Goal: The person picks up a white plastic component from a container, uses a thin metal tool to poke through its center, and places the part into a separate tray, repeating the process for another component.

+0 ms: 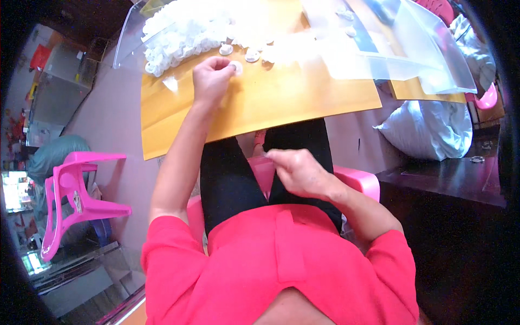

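Observation:
Over the yellow tabletop (260,103), my left hand (211,81) is closed in a pinch on a small white round plastic piece (236,67). Just beyond it lie a few similar loose pieces, among them a whitish disc (252,54). A big heap of white plastic pieces (181,40) spreads behind and to the left. My right hand (300,170) hangs above my lap, below the table's front edge, with its fingers curled and thumb pressed to them. Whatever it may hold is too small or hidden to make out.
Clear plastic sheeting or a bin wall (428,59) covers the table's right part. A pink plastic chair (76,189) stands on the left, and a white sack (428,130) rests on a dark surface (444,176) at right. Strong glare washes out the table's far middle.

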Tool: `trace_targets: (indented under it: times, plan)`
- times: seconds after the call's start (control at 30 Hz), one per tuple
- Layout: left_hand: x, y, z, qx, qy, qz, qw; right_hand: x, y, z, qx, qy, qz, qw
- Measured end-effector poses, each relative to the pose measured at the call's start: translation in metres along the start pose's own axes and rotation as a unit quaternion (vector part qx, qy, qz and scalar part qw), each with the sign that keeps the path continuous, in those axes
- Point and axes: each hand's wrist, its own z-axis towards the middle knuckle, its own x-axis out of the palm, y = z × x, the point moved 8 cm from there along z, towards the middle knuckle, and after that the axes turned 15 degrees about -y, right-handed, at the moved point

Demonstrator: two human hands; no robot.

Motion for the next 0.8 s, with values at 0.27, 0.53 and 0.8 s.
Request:
trace_targets:
  times: [0.27,0.53,0.8]
  plan:
    - [-0.014,-0.004,-0.173,-0.256,0.129,-0.274,0.918,-0.030,0.009,0.011,0.067,-0.176,0.112,0.976]
    - [-0.036,0.007,-0.207,-0.312,0.197,-0.264,0.891,-0.012,0.012,-0.004,-0.008,-0.093,0.084,0.992]
    - [-0.072,0.013,-0.232,-0.328,0.238,-0.258,0.877,0.011,0.027,-0.019,0.016,0.009,0.098,0.995]
